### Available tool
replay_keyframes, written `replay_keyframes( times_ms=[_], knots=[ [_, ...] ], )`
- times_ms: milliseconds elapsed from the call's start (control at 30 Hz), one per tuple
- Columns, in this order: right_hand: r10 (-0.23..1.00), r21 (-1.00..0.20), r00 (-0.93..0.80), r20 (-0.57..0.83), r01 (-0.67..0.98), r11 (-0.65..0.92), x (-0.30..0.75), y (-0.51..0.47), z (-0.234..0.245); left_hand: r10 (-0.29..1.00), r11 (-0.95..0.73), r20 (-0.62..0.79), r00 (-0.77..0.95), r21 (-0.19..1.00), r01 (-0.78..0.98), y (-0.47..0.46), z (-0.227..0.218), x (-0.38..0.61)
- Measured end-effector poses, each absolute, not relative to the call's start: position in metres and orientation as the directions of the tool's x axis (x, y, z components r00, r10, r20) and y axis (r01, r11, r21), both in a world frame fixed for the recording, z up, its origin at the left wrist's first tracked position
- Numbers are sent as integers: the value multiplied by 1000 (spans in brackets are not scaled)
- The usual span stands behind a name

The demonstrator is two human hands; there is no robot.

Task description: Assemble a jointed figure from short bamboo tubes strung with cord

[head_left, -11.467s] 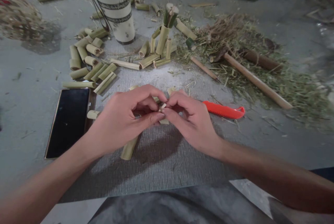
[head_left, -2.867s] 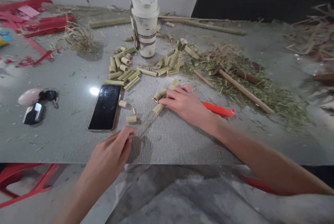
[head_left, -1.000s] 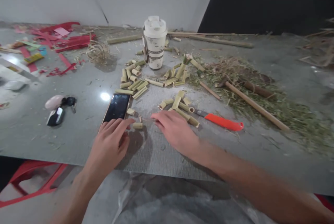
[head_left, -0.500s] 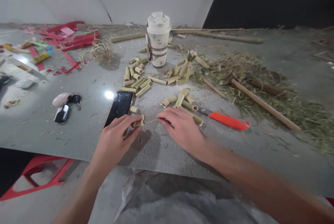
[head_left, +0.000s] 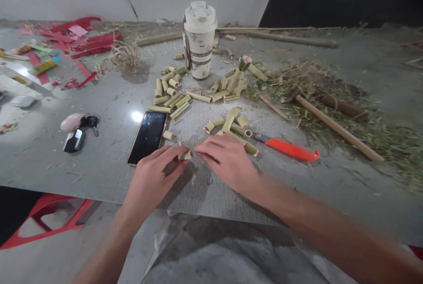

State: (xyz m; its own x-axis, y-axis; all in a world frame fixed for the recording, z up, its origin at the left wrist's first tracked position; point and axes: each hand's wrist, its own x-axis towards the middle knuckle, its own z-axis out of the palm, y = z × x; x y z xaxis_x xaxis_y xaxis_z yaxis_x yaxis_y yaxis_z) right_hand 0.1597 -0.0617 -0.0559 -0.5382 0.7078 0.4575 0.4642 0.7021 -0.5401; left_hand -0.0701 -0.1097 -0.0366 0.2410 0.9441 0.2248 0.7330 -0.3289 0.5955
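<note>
Between the thumb and fingers of my left hand [head_left: 158, 171] is a short bamboo tube [head_left: 186, 155], its open end facing right. My right hand [head_left: 228, 156] is closed in a pinch just beside that end; whatever its fingertips grip is too small to make out. A smartphone [head_left: 147, 137] lies by my left hand, with a loose bamboo piece [head_left: 168, 135] at its right edge. Beyond my right hand sits a small group of bamboo pieces [head_left: 228, 123], and a knife with an orange handle [head_left: 291, 149] lies to their right.
A white lidded cup [head_left: 200, 50] stands at the back among many cut bamboo tubes [head_left: 172, 92]. Shredded leaves [head_left: 317, 94] and a wooden-handled tool [head_left: 337, 127] cover the right. Keys [head_left: 90, 121], a woven ball [head_left: 125, 57] and red strips [head_left: 89, 46] lie leftward.
Both hands have come closer together: my left hand moved right with the bamboo tube, and my right fingertips now sit near its open end. The view has shifted slightly.
</note>
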Motion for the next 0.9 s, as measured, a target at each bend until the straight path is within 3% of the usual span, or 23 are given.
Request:
replay_keyframes(
  times_ms=[167, 333, 900],
  knots=[
    [740, -574, -542, 399, 481, 662, 159, -66, -59, 950, -312, 211, 229, 614, 725, -108, -39, -65],
    [757, -516, -577, 305, 569, 641, 160, -71, -62, 939, -343, 234, 252, 579, 740, -109, -39, -63],
    [682, -465, -650, 335, 515, 720, 159, -68, -55, 953, -303, 206, 223, 611, 732, -117, -35, -70]
  ],
)
